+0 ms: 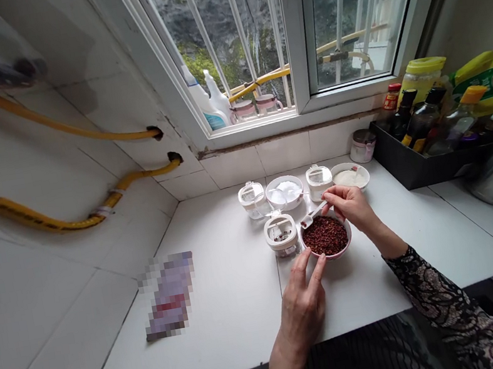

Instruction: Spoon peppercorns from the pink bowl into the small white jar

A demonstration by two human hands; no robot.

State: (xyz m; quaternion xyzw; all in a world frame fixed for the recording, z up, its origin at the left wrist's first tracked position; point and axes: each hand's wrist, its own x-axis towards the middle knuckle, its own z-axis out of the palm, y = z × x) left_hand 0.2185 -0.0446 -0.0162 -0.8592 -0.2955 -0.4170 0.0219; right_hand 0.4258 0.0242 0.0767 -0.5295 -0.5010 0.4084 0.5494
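1. We're seeing a pixelated packet (171, 299) lying far left; counter (227, 264) is stretching from it to the jars.
2. A lidded jar (281, 246) is crowding the left side of our grain bowl (337, 256).
3. Our left hand (303, 305) is touching the bowl's near rim, fingers spread.
4. Our right hand (350, 205) is pinching a small spoon (308, 221) over its far-left rim.
5. A black bin (408, 168) is bounding the right.
6. The counter's front edge is running nearer us.
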